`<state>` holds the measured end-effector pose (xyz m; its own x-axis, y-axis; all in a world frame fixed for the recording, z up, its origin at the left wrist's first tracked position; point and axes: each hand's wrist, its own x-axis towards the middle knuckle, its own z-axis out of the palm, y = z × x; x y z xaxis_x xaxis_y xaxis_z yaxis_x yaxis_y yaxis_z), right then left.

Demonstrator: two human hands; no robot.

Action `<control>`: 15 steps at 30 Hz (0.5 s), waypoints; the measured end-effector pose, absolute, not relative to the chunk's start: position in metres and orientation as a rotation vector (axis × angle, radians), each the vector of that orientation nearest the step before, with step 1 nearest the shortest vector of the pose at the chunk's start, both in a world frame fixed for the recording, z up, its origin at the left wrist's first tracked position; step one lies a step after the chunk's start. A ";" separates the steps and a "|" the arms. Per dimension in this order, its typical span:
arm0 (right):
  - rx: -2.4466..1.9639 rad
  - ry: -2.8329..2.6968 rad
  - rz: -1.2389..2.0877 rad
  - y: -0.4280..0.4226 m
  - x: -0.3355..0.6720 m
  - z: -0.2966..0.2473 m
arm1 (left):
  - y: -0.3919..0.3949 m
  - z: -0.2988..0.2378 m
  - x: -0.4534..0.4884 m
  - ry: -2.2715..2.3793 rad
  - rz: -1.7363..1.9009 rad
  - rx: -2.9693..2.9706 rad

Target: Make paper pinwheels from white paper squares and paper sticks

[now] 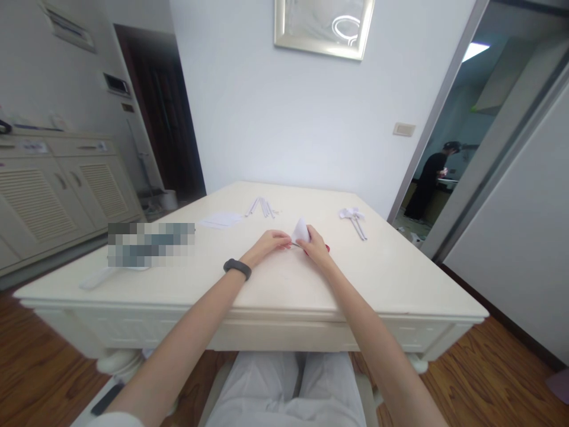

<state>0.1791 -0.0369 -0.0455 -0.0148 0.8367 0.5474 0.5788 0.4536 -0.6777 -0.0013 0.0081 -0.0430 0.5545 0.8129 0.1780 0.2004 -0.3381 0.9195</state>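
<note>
Both my hands meet near the middle of the cream table (382, 279). My right hand (316, 244) is closed on a small folded piece of white paper (302, 230) that sticks up above its fingers. My left hand (268, 243), with a black band on its wrist, has its fingers pinched together at the lower edge of the same paper. Something small and red (328, 248) shows just under my right hand; I cannot make out what it is.
Several white sticks (262, 207) and flat white sheets (221, 220) lie further back on the table. A white paper flower on sticks (354, 218) lies at the back right. A person (430, 181) stands in the room beyond the right doorway. A white cabinet (53, 190) lines the left wall.
</note>
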 end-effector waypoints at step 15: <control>-1.310 -1.635 0.375 -0.035 0.179 -0.041 | 0.002 -0.038 -0.002 0.859 0.880 1.902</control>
